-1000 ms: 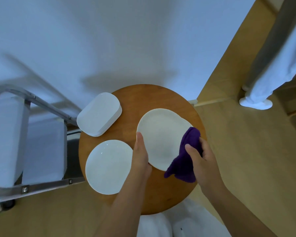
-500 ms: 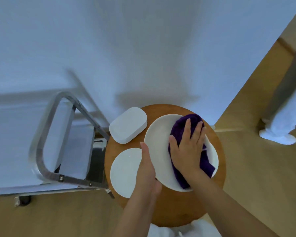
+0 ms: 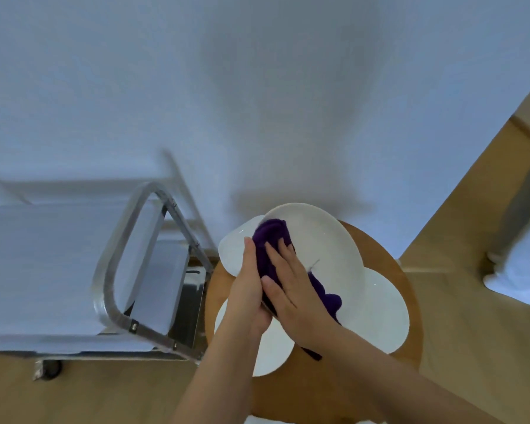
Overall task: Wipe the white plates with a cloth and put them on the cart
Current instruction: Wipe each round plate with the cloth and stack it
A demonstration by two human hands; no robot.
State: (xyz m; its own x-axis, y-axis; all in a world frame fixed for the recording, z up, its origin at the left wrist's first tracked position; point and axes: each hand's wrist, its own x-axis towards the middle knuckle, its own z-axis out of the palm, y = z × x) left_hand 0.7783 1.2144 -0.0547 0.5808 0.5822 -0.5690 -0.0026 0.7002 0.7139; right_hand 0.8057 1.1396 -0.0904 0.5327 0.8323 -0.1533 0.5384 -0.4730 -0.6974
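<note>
The person stands over a small round wooden tabletop (image 3: 389, 264) pushed against a pale wall (image 3: 257, 87). A large white plate (image 3: 328, 249) is held up over the tabletop, tilted, its far rim against the wall's shadow. The left hand (image 3: 247, 289) grips its near-left edge, fingers stretched up along the rim, thumb hidden. The right hand (image 3: 291, 286) lies flat with fingers spread, pressing a dark purple cloth (image 3: 273, 237) onto the plate's face; the cloth bunches above the fingertips and trails out below the palm towards the wrist.

Three other white plates crowd the tabletop beneath: one at the near left (image 3: 273, 347), mostly covered by the forearms, one at the right (image 3: 383, 316) partly under the raised plate, and a rounded-square one (image 3: 236, 249) peeking out at the far left behind the left hand.

Just left of the tabletop stands the cart (image 3: 141, 270), its bent metal handle nearest the plates, a white-covered top shelf (image 3: 43, 264) stretching off left, and a caster (image 3: 51, 368) on the floor. The handle sits between the plates and that shelf.

The floor (image 3: 471, 332) is light wood. At the far right another person's foot (image 3: 514, 280) in white and a grey trouser leg show, well apart from the tabletop.
</note>
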